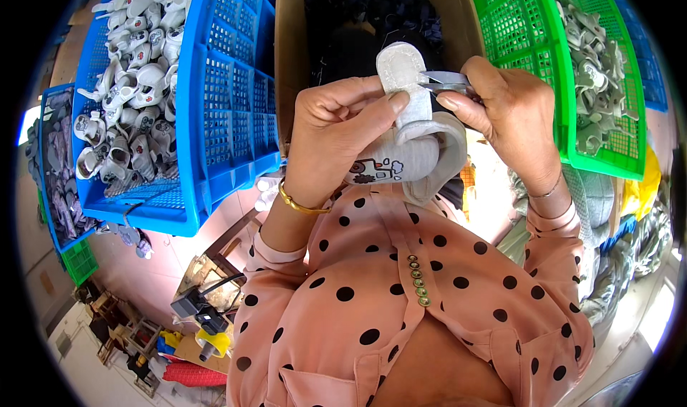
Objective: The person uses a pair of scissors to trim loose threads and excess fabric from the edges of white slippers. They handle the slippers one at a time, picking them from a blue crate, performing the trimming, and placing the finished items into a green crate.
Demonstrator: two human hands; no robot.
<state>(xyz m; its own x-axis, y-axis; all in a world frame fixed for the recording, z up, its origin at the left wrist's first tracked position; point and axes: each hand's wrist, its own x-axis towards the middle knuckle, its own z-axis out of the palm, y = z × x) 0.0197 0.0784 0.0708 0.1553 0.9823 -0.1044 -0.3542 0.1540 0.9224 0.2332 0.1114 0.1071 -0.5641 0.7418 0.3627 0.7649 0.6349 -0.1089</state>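
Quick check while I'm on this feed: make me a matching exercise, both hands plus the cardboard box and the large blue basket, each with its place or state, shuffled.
Column one
1. Left hand
2. Right hand
3. Cardboard box
4. Large blue basket

Column two
A. Beyond the hands, holding dark pieces
B. Gripping metal snips
C. At the picture's left, loaded with little shoes
D. Pinching a white shoe

Pairs: 1-D, 2-B, 3-A, 4-C

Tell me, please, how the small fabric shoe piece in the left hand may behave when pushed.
The fabric shoe piece probably gives easily, since its walls look like soft cloth. It seems light: the left hand just pinches its tab. Rolling far looks unlikely, given that long, flat tab.
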